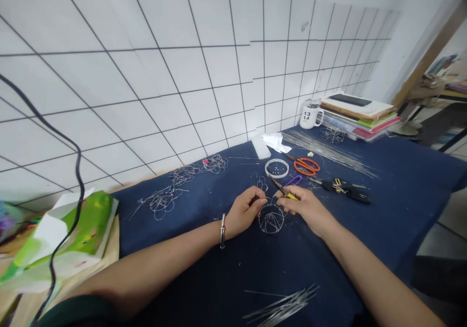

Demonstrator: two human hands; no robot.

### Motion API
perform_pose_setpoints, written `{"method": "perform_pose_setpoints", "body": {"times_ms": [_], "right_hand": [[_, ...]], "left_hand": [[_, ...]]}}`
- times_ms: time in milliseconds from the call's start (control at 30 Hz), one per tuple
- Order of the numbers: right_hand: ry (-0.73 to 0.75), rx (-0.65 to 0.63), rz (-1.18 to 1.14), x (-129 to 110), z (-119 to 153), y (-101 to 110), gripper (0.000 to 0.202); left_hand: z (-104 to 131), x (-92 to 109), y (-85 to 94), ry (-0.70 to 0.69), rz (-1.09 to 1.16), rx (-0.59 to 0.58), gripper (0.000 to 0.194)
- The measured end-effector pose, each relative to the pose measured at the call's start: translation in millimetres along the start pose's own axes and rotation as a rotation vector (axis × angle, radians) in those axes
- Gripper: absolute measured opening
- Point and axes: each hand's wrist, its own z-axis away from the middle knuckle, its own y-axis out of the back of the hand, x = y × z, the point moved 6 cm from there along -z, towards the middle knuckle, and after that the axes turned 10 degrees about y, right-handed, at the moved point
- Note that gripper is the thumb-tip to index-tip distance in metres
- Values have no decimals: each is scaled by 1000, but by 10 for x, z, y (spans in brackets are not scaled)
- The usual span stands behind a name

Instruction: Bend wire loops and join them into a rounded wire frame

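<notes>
A round wire frame (pixel 271 218) with small beads lies between my hands over the dark blue cloth. My left hand (pixel 245 211), with a silver bangle at the wrist, pinches the frame's upper left edge. My right hand (pixel 304 206) is closed around yellow-handled pliers (pixel 291 196), whose dark tips point up and left. The fingers of that hand are near the frame's upper right edge. Just beyond the hands are purple-handled scissors (pixel 294 180), a round white dish of beads (pixel 277 168) and orange-handled scissors (pixel 307 166).
Bent wire pieces (pixel 162 202) lie along the wall side. Straight wires (pixel 328 153) spread at the back, more (pixel 284 308) near the front edge. Black tools (pixel 346 190) lie right. A mug (pixel 310 114) and stacked books (pixel 359 115) stand behind; a black cable (pixel 78 171) hangs left.
</notes>
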Motion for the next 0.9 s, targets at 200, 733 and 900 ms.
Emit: {"method": "perform_pose_setpoints", "body": {"times_ms": [200,733,900], "right_hand": [[-1,-31,35,13,-11,4,22],[48,-7,14,10,12,68,19],[64,-39,50,-14,22,58,18]], "left_hand": [[11,-26,20,7,16,-3,13],[39,-49,-14,-2,64,4,15],[53,-16,9,-37,52,40,14]]}}
